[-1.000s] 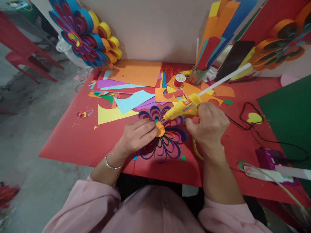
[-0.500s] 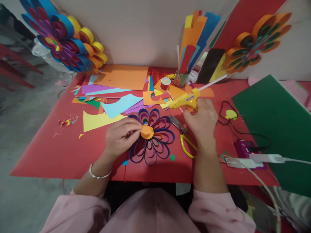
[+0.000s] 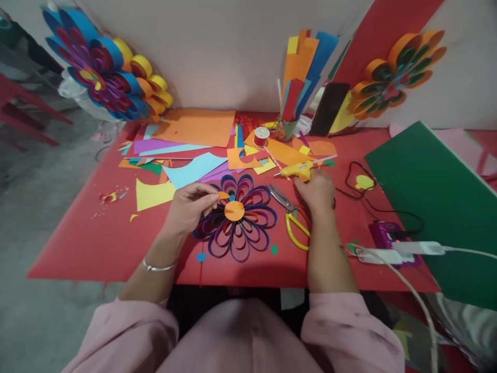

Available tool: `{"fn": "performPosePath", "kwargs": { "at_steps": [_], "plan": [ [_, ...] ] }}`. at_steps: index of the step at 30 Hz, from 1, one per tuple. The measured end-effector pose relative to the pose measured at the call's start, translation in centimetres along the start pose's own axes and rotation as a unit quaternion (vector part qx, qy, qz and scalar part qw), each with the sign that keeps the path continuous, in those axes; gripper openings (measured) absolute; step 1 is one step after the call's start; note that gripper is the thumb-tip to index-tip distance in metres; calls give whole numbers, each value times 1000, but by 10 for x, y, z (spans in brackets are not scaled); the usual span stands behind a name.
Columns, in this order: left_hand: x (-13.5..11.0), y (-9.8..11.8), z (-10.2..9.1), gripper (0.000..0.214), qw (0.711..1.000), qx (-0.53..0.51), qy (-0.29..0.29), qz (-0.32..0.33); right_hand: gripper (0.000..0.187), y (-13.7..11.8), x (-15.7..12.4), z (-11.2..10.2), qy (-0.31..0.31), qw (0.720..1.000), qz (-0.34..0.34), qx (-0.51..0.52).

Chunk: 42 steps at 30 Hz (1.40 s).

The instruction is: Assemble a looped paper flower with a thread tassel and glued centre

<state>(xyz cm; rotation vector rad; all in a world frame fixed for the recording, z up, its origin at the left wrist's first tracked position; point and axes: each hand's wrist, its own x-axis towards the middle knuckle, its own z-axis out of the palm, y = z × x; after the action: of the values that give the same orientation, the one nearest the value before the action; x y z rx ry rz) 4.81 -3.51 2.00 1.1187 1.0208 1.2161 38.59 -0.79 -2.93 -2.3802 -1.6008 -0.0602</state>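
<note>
Your paper flower lies flat at the centre of the frame on the red worktop, with an orange disc seated on its middle. Your left hand sits just to the left of the flower, at its upper-left petals, and its fingertips pinch a small orange scrap held just above and left of the disc; that hand is the nearer one to the flower's centre. Your right hand is to the right of the flower, apart from it, closed around the handle of the yellow glue gun. The gun's long axis runs almost level across the frame, nozzle pointing left toward the loose paper sheets, low over the worktop just above the scissors, which lie between the flower and your right wrist. Compared with a second ago, the gun has pulled away: then its nozzle touched the disc at the flower's centre, and your left fingers pressed on that disc. Half a second ago the gun was already lifted to the right; now it is lower and further up the frame, and your left hand has come off the disc.
</note>
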Motion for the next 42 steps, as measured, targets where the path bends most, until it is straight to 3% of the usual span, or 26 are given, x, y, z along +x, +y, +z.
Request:
{"fn": "performPosePath", "kwargs": {
  "at_steps": [4,9,12,16,19,26,32,34,42],
  "plan": [
    [6,-4,-2,19,1000,-1,-5,-30,61,1,-4,-5,17,1000,-6,-3],
    [5,-6,-6,15,995,63,-49,-52,55,-1,-7,-19,47,999,15,-2],
    [2,-1,-4,11,989,126,-63,-35,53,-5,-6,-27,98,995,23,10],
    [2,-1,-3,11,982,177,-72,-12,45,-19,-11,-33,170,981,-51,76],
    [6,-6,-5,14,974,210,-79,-2,40,-39,-24,-34,173,971,-115,122],
    [6,-13,-5,15,964,256,-76,-9,30,-65,-48,-40,110,937,-294,156],
    [6,-13,-3,12,967,242,-81,2,32,-63,-58,-59,-121,858,-412,282],
    [6,-14,-3,12,969,236,-75,2,33,-64,-62,-64,-172,835,-432,294],
    [6,-15,0,10,973,225,-56,-12,36,-69,-64,-65,-210,833,-444,255]
  ]
}}
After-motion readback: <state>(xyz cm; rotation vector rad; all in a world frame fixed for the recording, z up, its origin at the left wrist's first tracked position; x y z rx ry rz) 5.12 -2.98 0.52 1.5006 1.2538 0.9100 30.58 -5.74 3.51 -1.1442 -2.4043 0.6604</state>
